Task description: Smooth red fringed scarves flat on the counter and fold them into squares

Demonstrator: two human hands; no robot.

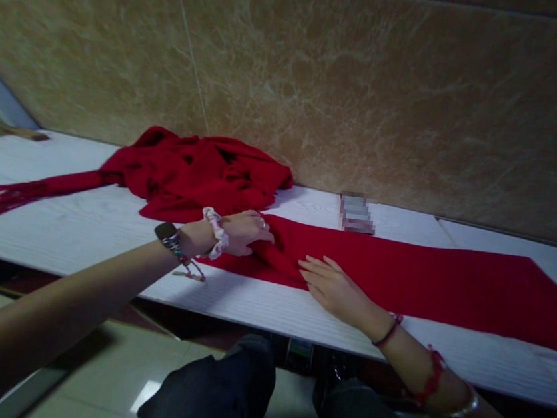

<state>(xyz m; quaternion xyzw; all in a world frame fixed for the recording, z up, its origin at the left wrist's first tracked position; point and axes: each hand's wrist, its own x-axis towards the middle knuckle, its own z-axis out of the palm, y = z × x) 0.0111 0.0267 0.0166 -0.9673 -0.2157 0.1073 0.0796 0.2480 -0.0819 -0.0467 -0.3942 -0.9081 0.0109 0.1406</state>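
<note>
A long white wood-grain tabletop (pixel 78 240) is running across the view in front of a beige marbled wall (pixel 371 99). Nearest the camera, the person's knees in dark trousers (pixel 217 396) are showing below the table edge, over a pale glossy floor.

Past them, the right hand (pixel 333 286) is lying palm down on the near edge of a deep red woven scarf (pixel 426 279). Its fingers are stretched out and slightly apart, gripping nothing; red cord bracelets and a metal bangle are sitting on that wrist.

Just beyond and to the left, the left hand (pixel 245 232) is resting on the same scarf where the flat stretch is meeting the folds. Its fingers are lying together and slightly bent, and I cannot tell whether they are pinching cloth. A pale scrunchie and a watch are circling that wrist.

The scarf is lying flat to the right, bunching into a heap near the wall and trailing a fringed end leftward. A small blurred object (pixel 357 212) is sitting just behind the scarf, and a small brown block (pixel 28 134) is lying at the far left.
</note>
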